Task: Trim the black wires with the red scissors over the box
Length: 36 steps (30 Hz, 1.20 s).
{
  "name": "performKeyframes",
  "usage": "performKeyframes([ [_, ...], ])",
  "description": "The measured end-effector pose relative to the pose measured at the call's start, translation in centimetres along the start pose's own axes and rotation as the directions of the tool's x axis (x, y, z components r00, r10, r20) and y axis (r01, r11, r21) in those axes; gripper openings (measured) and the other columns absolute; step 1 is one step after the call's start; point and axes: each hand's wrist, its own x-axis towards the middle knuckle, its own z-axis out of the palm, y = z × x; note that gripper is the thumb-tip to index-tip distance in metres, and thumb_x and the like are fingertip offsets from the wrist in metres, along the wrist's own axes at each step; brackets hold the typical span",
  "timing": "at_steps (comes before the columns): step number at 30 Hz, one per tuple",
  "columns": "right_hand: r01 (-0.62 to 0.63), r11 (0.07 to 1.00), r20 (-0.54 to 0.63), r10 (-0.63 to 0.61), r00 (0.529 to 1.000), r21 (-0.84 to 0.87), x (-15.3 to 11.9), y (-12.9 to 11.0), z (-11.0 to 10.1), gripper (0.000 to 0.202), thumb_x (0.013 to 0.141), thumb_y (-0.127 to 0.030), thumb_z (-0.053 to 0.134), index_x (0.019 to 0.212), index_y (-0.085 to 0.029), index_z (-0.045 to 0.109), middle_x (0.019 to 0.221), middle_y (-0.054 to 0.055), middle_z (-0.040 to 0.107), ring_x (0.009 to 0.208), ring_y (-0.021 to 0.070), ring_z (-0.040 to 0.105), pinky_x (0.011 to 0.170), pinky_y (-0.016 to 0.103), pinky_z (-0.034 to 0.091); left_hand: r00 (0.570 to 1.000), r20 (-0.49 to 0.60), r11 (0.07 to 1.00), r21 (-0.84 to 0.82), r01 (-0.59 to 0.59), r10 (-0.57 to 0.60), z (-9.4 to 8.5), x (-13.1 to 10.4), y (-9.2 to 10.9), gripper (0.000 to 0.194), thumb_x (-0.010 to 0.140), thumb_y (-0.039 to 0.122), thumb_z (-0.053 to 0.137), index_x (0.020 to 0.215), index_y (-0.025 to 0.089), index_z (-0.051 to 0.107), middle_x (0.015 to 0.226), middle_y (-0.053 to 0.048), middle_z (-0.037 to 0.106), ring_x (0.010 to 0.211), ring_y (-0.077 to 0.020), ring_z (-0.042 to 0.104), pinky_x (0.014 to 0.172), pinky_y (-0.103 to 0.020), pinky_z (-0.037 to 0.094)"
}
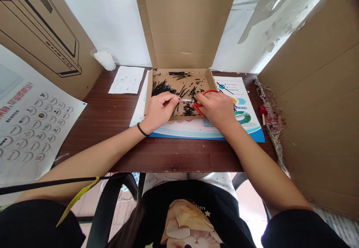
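Observation:
My right hand (218, 109) grips a pair of scissors (210, 91) by the red handles, with the metal blades pointing left. The fingers of my left hand (160, 110) are pinched together at the blade tips; whatever they hold is too small to make out. Both hands are over an open cardboard box (185, 23) whose lid stands up at the back. Inside, a pile of thin black sticks (162, 88) lies on the left, and a bundle of gold-tipped black sticks (181, 74) rests at the back. Short black bits (189, 109) are scattered beneath the scissors.
A printed poster sheet (179, 131) lies under the box on the dark wooden table (157, 158). White paper (126, 79) with black specks and a white plastic bag (104, 59) are at the back left. Large cardboard panels (316, 102) flank the table.

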Motion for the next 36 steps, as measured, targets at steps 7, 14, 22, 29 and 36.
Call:
performKeyframes([
  [7,-0.064,0.997,0.072,0.061,0.996,0.032,-0.1,0.0,0.5,0.039,0.095,-0.049,0.048,0.08,-0.019,0.068,0.064,0.005,0.065,0.059,0.0146,0.05,0.055,0.03,0.016,1.0,0.013,1.0,-0.01,-0.028,0.028,0.0,-0.1,0.0,0.036,0.094,0.043,0.05,0.084,0.02,0.076,0.074,-0.004,0.065,0.065,-0.0143,0.054,0.058,-0.028,0.039],
  [14,-0.349,0.862,0.11,0.332,0.937,0.368,0.1,-0.3,0.3,0.033,0.087,-0.05,0.061,0.077,-0.019,0.068,0.061,0.001,0.061,0.057,0.0126,0.047,0.055,0.027,0.023,1.0,0.003,1.0,-0.014,-0.014,0.014,0.1,-0.1,0.0,0.036,0.094,0.043,0.051,0.085,0.018,0.076,0.078,-0.006,0.069,0.067,-0.0144,0.056,0.06,-0.028,0.04],
  [22,-0.41,-0.018,0.386,0.377,0.842,0.912,0.9,-2.2,0.9,0.04,0.064,-0.05,0.079,0.089,-0.023,0.064,0.073,-0.002,0.064,0.068,0.014,0.059,0.067,0.031,0.049,0.999,0.029,0.999,-0.024,0.041,-0.04,0.5,0.1,0.0,0.036,0.094,0.044,0.05,0.082,0.018,0.071,0.072,-0.003,0.067,0.06,-0.0124,0.051,0.057,-0.026,0.038],
  [29,-0.362,-0.214,0.421,0.473,0.774,0.907,1.3,-3.6,1.4,0.033,0.065,-0.04,0.078,0.088,-0.025,0.059,0.073,-0.004,0.061,0.067,0.0138,0.061,0.071,0.035,0.054,0.994,0.103,0.999,-0.018,0.029,-0.028,0.6,-0.1,0.4,0.032,0.096,0.037,0.046,0.08,0.018,0.066,0.064,0.0,0.065,0.056,-0.0109,0.053,0.057,-0.024,0.04],
  [36,-0.365,-0.388,0.522,0.465,0.715,0.846,1.7,-3.9,0.7,0.039,0.056,-0.036,0.082,0.084,-0.023,0.058,0.073,-0.005,0.062,0.056,0.0078,0.051,0.06,0.027,0.049,0.981,0.19,0.998,-0.057,0.036,-0.025,0.4,0.0,1.1,0.031,0.093,0.028,0.044,0.069,0.018,0.061,0.061,0.001,0.064,0.056,-0.0108,0.055,0.058,-0.024,0.042],
])
